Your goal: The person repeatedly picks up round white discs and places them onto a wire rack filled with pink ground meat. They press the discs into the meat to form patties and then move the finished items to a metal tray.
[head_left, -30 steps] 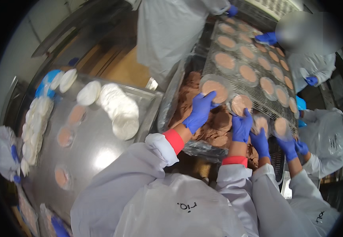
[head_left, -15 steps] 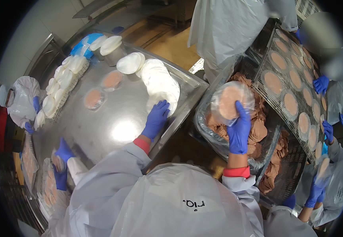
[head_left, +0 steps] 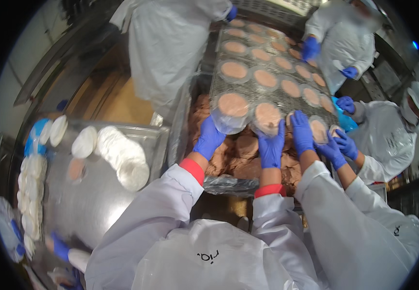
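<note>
My left hand (head_left: 208, 137), in a blue glove, grips the near edge of a round clear film that bears a pale pink meat patty (head_left: 232, 104). Beside it, my gloved right hand (head_left: 270, 147) grips a second patty (head_left: 267, 115) on its own film. Both patties are at the near left end of a metal mesh rack (head_left: 245, 83), which carries rows of similar patties on film. Exactly how far the two films rest on the mesh is not visible. Below my hands, a lined bin (head_left: 231, 186) holds brown-pink meat slices (head_left: 219, 162).
A steel table (head_left: 81, 212) stands at left, with overlapping white discs (head_left: 122, 152) and one patty (head_left: 76, 169). Close on my right, a co-worker's gloved hands (head_left: 302, 131) work at the rack edge. Other people in white stand behind and beside the rack.
My left hand has left the white discs and now holds a patty film at the rack. My right hand has carried its patty from above the bin to the rack. The view has swung right.
</note>
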`<state>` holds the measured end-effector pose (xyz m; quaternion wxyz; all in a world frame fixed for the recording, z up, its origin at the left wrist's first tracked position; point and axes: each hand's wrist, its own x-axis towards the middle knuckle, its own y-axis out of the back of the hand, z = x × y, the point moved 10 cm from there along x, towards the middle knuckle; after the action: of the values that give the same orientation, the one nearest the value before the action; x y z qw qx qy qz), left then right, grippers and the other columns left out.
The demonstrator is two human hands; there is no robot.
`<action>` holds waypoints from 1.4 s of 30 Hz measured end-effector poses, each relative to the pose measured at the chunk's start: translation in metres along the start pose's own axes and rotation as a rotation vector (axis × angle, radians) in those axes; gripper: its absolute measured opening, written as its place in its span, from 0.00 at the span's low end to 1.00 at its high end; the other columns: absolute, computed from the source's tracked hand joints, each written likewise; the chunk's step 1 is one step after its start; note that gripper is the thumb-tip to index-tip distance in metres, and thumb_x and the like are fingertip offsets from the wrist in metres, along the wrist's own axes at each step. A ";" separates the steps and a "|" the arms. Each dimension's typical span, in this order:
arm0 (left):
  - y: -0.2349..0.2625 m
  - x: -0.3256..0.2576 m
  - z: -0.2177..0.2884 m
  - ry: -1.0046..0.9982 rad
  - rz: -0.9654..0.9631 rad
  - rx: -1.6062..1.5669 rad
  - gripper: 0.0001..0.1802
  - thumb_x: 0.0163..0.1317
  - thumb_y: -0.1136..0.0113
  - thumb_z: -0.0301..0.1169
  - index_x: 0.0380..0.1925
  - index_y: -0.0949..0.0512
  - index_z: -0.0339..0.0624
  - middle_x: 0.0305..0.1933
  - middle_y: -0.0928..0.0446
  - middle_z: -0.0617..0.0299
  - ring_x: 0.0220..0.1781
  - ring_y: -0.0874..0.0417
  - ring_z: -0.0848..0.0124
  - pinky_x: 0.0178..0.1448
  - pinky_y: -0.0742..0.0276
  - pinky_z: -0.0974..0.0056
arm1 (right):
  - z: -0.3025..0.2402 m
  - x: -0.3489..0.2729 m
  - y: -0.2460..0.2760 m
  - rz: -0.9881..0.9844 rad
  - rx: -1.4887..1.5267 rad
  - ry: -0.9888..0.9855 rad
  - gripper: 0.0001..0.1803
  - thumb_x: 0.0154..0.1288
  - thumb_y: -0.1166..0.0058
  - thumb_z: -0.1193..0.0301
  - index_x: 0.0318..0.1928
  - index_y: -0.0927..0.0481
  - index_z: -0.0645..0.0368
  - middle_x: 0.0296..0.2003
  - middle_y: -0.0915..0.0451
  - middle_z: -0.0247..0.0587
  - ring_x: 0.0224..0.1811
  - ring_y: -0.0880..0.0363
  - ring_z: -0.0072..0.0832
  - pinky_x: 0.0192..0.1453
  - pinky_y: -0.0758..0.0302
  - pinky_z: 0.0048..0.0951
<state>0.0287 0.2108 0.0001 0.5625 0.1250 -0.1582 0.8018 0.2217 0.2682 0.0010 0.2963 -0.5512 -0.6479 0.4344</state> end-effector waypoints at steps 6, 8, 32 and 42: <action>-0.027 -0.009 0.047 -0.097 -0.004 -0.115 0.25 0.52 0.41 0.33 0.49 0.34 0.38 0.48 0.28 0.56 0.48 0.26 0.66 0.54 0.31 0.65 | -0.006 -0.007 0.007 0.060 -0.074 0.004 0.20 0.61 0.56 0.73 0.54 0.37 0.62 0.51 0.33 0.47 0.52 0.32 0.39 0.55 0.33 0.44; -0.043 -0.021 0.047 0.297 -0.054 -0.891 0.25 0.54 0.43 0.38 0.49 0.34 0.39 0.48 0.28 0.56 0.49 0.26 0.64 0.54 0.31 0.63 | -0.027 -0.035 -0.034 -0.036 -0.046 0.044 0.21 0.59 0.53 0.73 0.54 0.37 0.61 0.49 0.31 0.45 0.50 0.30 0.36 0.54 0.30 0.39; -0.026 -0.020 -0.011 0.579 0.054 -1.019 0.29 0.56 0.46 0.46 0.51 0.36 0.40 0.50 0.31 0.53 0.51 0.28 0.61 0.56 0.33 0.57 | 0.006 -0.022 0.015 0.213 -0.059 -0.140 0.38 0.56 0.51 0.55 0.62 0.50 0.55 0.57 0.41 0.42 0.60 0.44 0.39 0.58 0.42 0.45; 0.003 -0.042 0.004 0.532 0.263 -0.939 0.21 0.51 0.41 0.26 0.45 0.32 0.31 0.43 0.27 0.51 0.42 0.23 0.62 0.47 0.24 0.61 | -0.001 -0.019 -0.022 -0.055 -0.815 0.201 0.17 0.58 0.55 0.72 0.47 0.34 0.66 0.45 0.30 0.49 0.50 0.32 0.37 0.55 0.34 0.38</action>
<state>0.0399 0.1717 -0.0120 0.4735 -0.3667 -0.3653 0.7127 0.2168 0.2496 0.0230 0.1273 -0.6456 -0.7489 0.0785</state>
